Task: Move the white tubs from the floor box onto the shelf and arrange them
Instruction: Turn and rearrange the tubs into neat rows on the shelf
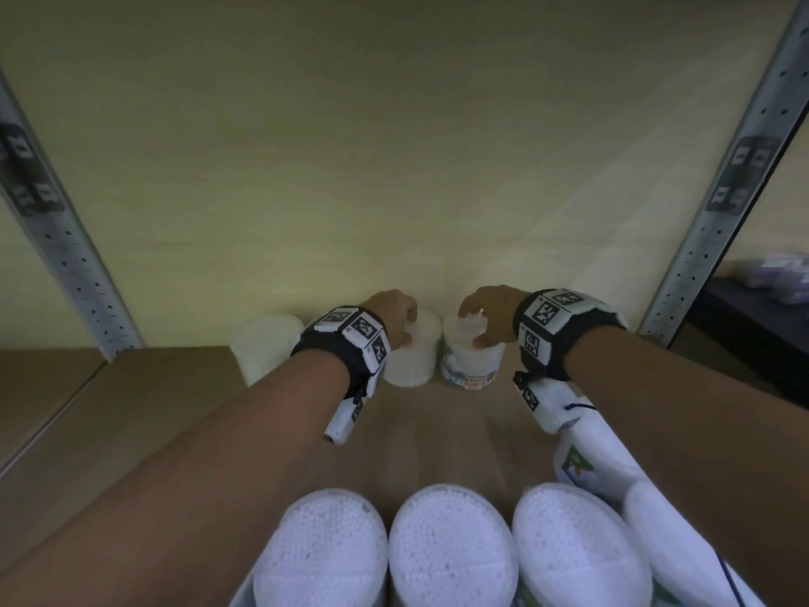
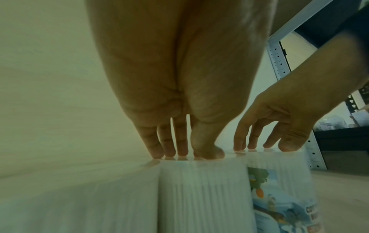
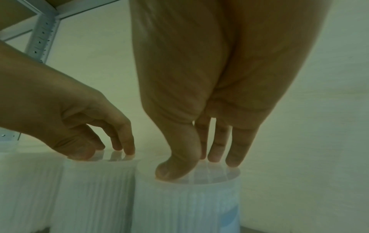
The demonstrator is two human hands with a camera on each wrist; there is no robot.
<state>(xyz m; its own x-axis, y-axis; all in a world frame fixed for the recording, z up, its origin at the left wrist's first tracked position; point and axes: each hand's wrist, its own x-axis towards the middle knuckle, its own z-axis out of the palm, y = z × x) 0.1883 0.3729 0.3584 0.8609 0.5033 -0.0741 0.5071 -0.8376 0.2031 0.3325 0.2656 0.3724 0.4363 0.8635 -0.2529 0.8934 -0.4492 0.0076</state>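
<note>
Far left there's the grey metal upright (image 1: 65,251), punched with little holes, and the shelf board (image 1: 131,387) is a matte brown wood-look slab. At the back against the pale wall I see a row of three round tubs of cotton buds. The left tub (image 1: 262,348) stands alone, clear plastic, packed with white stems that read as fine vertical ribs.

Next to it, the middle tub (image 1: 416,357) has my left hand (image 1: 392,311) on it, fingers pointing down with their tips and the thumb resting on the flat glossy lid, not wrapped around the sides. In the left wrist view those fingertips (image 2: 169,151) sit right on the lid edge.

Touching that one on its right is the right tub (image 1: 473,361), same ribbed look but with a blue cartoon label low on its wall. My right hand (image 1: 492,315) is on top of it the same way, fingers fairly straight, thumb (image 3: 175,167) pressed onto the see-through lid.

Closer to me, along the bottom edge, a front row of tubs (image 1: 451,549) shows bumpy white bud tips through round lids. Right side closes with the other perforated post (image 1: 722,203)
</note>
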